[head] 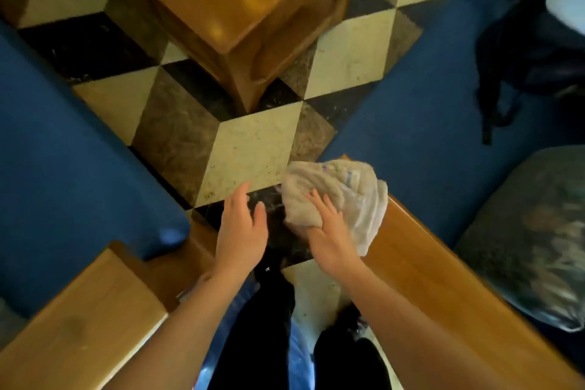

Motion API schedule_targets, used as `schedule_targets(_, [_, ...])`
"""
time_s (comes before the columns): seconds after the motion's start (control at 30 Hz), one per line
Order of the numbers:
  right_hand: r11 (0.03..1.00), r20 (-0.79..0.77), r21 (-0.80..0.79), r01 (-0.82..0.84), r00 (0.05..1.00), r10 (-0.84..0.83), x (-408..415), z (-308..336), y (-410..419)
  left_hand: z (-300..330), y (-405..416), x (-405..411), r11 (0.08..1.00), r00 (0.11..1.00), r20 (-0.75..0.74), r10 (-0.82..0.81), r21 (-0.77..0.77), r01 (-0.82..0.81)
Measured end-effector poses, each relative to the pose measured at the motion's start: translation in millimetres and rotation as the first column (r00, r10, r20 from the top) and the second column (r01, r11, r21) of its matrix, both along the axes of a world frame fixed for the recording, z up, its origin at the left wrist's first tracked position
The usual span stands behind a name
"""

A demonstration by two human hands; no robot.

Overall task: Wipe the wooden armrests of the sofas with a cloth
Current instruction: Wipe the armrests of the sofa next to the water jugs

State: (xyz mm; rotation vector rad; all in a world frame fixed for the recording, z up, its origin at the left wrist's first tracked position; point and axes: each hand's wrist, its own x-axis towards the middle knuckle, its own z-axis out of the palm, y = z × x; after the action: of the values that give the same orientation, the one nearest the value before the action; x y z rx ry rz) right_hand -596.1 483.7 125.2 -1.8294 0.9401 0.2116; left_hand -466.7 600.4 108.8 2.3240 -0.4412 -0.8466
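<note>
A crumpled whitish cloth (345,193) lies over the front end of the wooden armrest (443,266) of the blue sofa on the right. My right hand (329,231) presses flat on the cloth, fingers spread, holding it against the wood. Just left of it, my left hand (243,228) hovers over the floor, fingers apart and holding nothing. A second wooden armrest (85,313), belonging to the blue sofa on the left, runs along the lower left.
A wooden side table (228,0) stands on the checkered tile floor (253,142) ahead. Blue seat cushions (63,168) flank both sides. A patterned cushion (531,244) and a dark bag (531,51) lie on the right sofa. My legs stand between the armrests.
</note>
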Motion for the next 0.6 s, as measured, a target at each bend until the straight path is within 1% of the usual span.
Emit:
schedule_targets(0.03, [0.984,0.025,0.141,0.112,0.993,-0.117,24,23,0,12,11,10,0.998,0.992,-0.111,0.064,-0.002,-0.065])
schedule_targets(0.07, [0.943,0.068,0.231,0.238,0.963,-0.260,41,41,-3,24,18,17,0.996,0.975,-0.204,0.085,0.002,-0.086])
schedule_targets(0.1, [0.867,0.115,0.389,0.311,0.918,-0.381,58,49,-5,34,27,23,0.996,0.958,-0.274,0.081,-0.002,-0.085])
schedule_targets(0.13, [0.808,0.172,0.473,0.351,0.863,-0.476,74,54,-4,44,35,26,0.997,0.950,-0.303,0.071,-0.016,-0.079])
schedule_targets(0.17, [0.736,0.080,0.542,0.407,0.846,-0.527,96,70,3,58,48,35,0.994,0.949,-0.302,0.086,-0.037,-0.102])
schedule_targets(0.2, [0.657,-0.024,0.573,0.490,0.812,-0.584,103,84,7,65,53,36,0.994,0.952,-0.293,0.086,-0.044,-0.104])
schedule_targets(0.23, [0.592,-0.102,0.614,0.522,0.797,-0.596,112,91,14,75,62,42,0.986,0.950,-0.280,0.137,-0.050,-0.157])
schedule_targets(0.27, [0.542,-0.144,0.671,0.507,0.805,-0.575,129,105,27,87,77,52,0.963,0.931,-0.278,0.238,-0.056,-0.263])
schedule_targets(0.3, [0.482,-0.171,0.719,0.501,0.799,-0.576,139,119,37,98,87,58,0.916,0.879,-0.307,0.363,-0.052,-0.397])
schedule_targets(0.33, [0.416,-0.202,0.756,0.504,0.785,-0.585,155,131,47,108,95,63,0.836,0.786,-0.365,0.499,-0.036,-0.548])
schedule_targets(0.37, [0.366,-0.213,0.798,0.478,0.793,-0.571,170,146,58,120,107,70,0.710,0.634,-0.456,0.625,-0.004,-0.704])
schedule_targets(0.4, [0.325,-0.220,0.829,0.456,0.799,-0.559,185,159,69,130,117,74,0.568,0.440,-0.580,0.686,0.048,-0.822])
schedule_targets(0.43, [0.309,-0.221,0.843,0.441,0.807,-0.548,197,167,78,140,125,78,0.441,0.237,-0.705,0.668,0.119,-0.890])
schedule_targets(0.47, [0.304,-0.216,0.855,0.420,0.821,-0.528,208,175,87,149,131,82,0.342,0.055,-0.810,0.584,0.183,-0.922])
schedule_targets(0.5, [0.321,-0.197,0.862,0.392,0.843,-0.501,218,182,95,155,138,84,0.251,-0.086,-0.885,0.457,0.221,-0.942])
schedule_targets(0.53, [0.350,-0.173,0.869,0.350,0.877,-0.449,234,188,108,161,149,87,0.143,-0.164,-0.935,0.315,0.218,-0.965])
schedule_targets(0.57, [0.366,-0.167,0.870,0.331,0.895,-0.413,244,192,117,167,155,88,0.061,-0.172,-0.967,0.186,0.186,-0.981])
schedule_targets(0.6, [0.366,-0.173,0.878,0.310,0.917,-0.360,252,191,123,172,159,90,-0.019,-0.146,-0.984,0.106,0.145,-0.989])
